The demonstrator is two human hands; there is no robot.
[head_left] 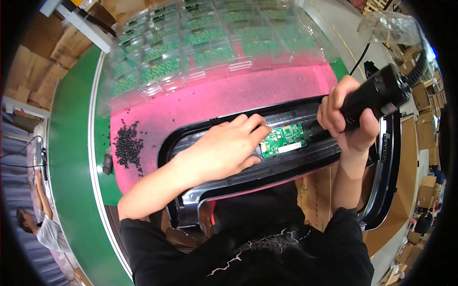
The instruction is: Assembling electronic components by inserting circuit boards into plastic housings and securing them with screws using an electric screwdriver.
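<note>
- At far left, a co-worker in a pale shirt [55, 233] reaches toward a bench beyond the green tabletop [71, 138].
- Small black pieces [128, 145], apparently screws, lie heaped on a pink mat [234, 97]; plenty remain for use.
- The left hand [224, 145] reaches across a black shell [210, 178], its fingers bent and slightly parted at the circuit board's left end; whether they pinch or merely steady it, one cannot tell.
- Behind, clear trays [238, 66] hold rows of green boards, suggesting that much of the batch is left.
- At center, the green circuit board [284, 140] lies inside the shell: placing looks done, while fastening appears under way, with no finished screw clearly visible.
- The right hand [350, 117] wraps tightly around a black power driver [377, 95], slanted down toward the board's right end; its tip is lost against the dark shell.
- At far right, another black shell [389, 190] stands near cardboard, with no board discernible in it.
</note>
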